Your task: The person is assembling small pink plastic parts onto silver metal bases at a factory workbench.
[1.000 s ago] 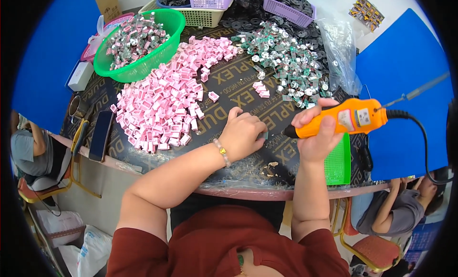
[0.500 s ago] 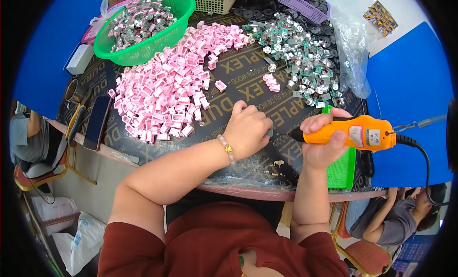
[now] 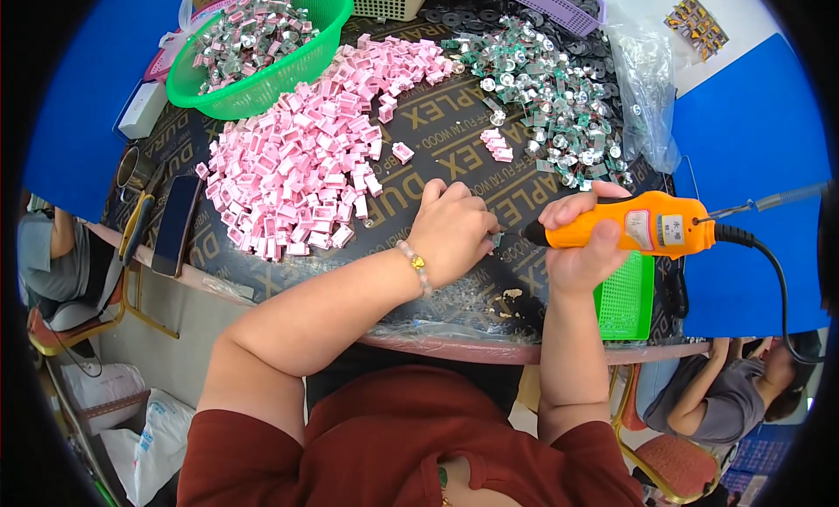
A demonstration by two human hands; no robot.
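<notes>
— What have the hands got right now?

— The right hand [image 3: 581, 245] is wrapped tight around one orange power tool [image 3: 638, 230], its black tip pointing left toward the other hand, and a black cord [image 3: 769, 271] trailing off the tool's right end. The left hand [image 3: 454, 232] is curled shut, fingertips pinched on one small metal part [image 3: 495, 239] just in front of the tool's tip, down at the near edge of the desk [image 3: 454, 157]. The part is too small to make out in detail.

— Anything on the wrist?

— One bead bracelet [image 3: 418, 267] on the left wrist.

— And the stock on the desk?

— One big heap of pink plastic pieces [image 3: 306, 157] spreading from the left side toward the far edge, far too many to count. One heap of silver-and-green parts [image 3: 546, 87] toward the far right. Between them, two small strays: a single pink piece [image 3: 403, 152] and a little pink cluster [image 3: 498, 145].

— Containers?

— One green round basket [image 3: 218, 96] at the far left corner, full of silvery parts. One purple tray [image 3: 551, 4] and one pale basket [image 3: 389, 0] along the far edge. One clear plastic bag [image 3: 647, 87] at the right edge.

— Near side?

— One green flat tray [image 3: 625, 302] just beside the right wrist, and one dark phone [image 3: 175, 223] lying at the left edge.
</notes>
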